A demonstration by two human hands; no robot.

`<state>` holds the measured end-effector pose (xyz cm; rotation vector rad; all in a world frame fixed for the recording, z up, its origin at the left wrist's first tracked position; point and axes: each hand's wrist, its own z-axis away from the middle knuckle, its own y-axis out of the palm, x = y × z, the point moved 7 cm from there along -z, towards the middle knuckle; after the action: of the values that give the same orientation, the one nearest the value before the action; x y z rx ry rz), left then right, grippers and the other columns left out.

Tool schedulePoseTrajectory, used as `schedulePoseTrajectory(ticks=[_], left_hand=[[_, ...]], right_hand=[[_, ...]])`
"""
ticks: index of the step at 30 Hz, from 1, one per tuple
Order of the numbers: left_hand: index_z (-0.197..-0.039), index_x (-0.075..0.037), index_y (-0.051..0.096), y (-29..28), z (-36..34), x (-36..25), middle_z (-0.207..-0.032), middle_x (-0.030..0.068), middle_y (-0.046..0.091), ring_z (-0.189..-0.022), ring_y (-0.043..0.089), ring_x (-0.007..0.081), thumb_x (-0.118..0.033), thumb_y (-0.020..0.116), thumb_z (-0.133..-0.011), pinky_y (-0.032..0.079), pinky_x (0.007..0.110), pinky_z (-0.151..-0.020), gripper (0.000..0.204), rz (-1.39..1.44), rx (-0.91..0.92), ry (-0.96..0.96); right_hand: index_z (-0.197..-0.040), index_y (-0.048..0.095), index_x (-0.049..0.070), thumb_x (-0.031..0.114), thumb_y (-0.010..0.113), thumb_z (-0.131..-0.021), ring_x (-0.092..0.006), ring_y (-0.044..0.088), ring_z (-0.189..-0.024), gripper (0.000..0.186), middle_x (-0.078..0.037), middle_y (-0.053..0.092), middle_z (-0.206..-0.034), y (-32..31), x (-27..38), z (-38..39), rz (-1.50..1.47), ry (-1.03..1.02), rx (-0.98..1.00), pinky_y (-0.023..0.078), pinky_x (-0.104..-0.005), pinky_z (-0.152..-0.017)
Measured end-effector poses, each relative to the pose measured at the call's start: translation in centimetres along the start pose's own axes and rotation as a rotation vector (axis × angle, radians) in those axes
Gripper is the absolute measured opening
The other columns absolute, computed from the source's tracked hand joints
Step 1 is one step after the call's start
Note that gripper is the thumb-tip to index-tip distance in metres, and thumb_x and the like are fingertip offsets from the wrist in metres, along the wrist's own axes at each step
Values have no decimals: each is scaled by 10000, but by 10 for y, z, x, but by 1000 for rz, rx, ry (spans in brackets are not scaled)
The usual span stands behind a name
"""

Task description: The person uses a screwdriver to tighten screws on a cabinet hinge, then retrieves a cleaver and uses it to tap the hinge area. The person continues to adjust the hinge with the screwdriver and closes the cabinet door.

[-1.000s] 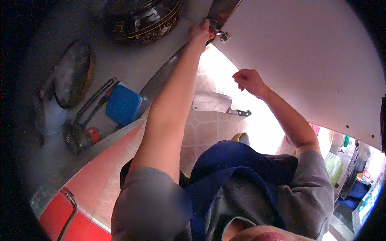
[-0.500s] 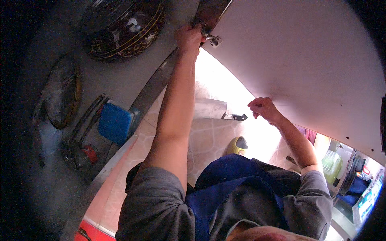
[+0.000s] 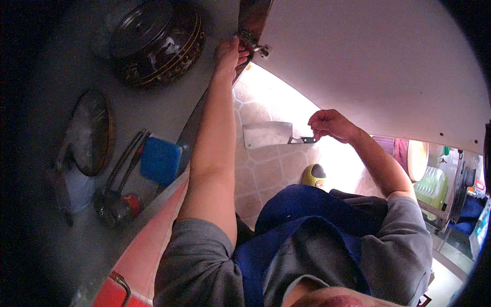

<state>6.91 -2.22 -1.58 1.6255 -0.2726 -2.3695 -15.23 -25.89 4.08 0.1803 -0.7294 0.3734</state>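
At the upper middle, my left hand (image 3: pixel 230 57) reaches up to a dark brown cabinet frame (image 3: pixel 252 20), fingers stretched out beside the metal hinge (image 3: pixel 263 51). The hinge joins the frame to a large pale cabinet door (image 3: pixel 368 61), which stands swung out. My right hand (image 3: pixel 333 126) hovers below the door's edge, thumb and fingers curled together. Whether anything is between those fingers cannot be made out. Just left of its fingertips shows the black handle of a cleaver (image 3: pixel 268 134), seen flat against the floor tiles. Its blade points left.
On the shaded left surface stand a dark brown pot (image 3: pixel 158 43) with gold patterns, a round lid (image 3: pixel 92 133), a ladle (image 3: pixel 115 207) and a blue square object (image 3: pixel 161 160). A red panel with a handle (image 3: pixel 120 281) is lower left. A green ribbed container (image 3: pixel 431 189) is right.
My left hand has drawn back slightly from the hinge, and its fingers have loosened. My right hand has moved up and left, nearer the cleaver's handle. The whole view has shifted a little.
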Motion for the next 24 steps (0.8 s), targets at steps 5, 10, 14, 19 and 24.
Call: schedulePoseTrajectory(ticks=[5,10,14,19,24], left_hand=[[-966,-20,542,-15,22,25,-833,81,589,-637,590,159,-208,488,-913,504,270,-552,203,-12,-88,-89],[-1017,-8,541,-7,22,32,-894,83,592,-736,584,178,-90,529,-873,488,292,-661,166,80,-155,134],[-1038,-4,542,18,9,18,-940,76,590,-844,552,193,-94,504,-885,444,307,-754,183,118,-47,302],[-1070,-27,533,23,18,1,-987,85,575,-931,527,189,-95,446,-866,402,309,-798,233,40,-28,160],[-1220,-60,482,18,40,-34,-1047,105,569,-927,539,225,-66,437,-833,421,332,-792,389,-217,-79,29]], right_hand=[[-847,557,-6,-22,485,-773,-181,554,-668,105,-86,562,-732,2,-33,31,-312,-90,48,476,-297,-638],[-850,525,18,47,536,-693,-168,518,-602,161,-59,525,-675,-34,-79,110,-472,-103,-244,448,-292,-571],[-957,566,89,271,623,-799,-45,446,-553,247,26,462,-646,-98,-52,214,-65,-237,-963,378,-191,-490],[-1113,572,57,364,679,-764,-199,567,-915,477,-105,610,-1005,-120,8,237,348,-62,-1084,438,-336,-833],[-1174,551,65,457,658,-753,-263,532,-1076,586,-145,579,-1157,-97,53,250,715,31,-1116,380,-363,-946]])
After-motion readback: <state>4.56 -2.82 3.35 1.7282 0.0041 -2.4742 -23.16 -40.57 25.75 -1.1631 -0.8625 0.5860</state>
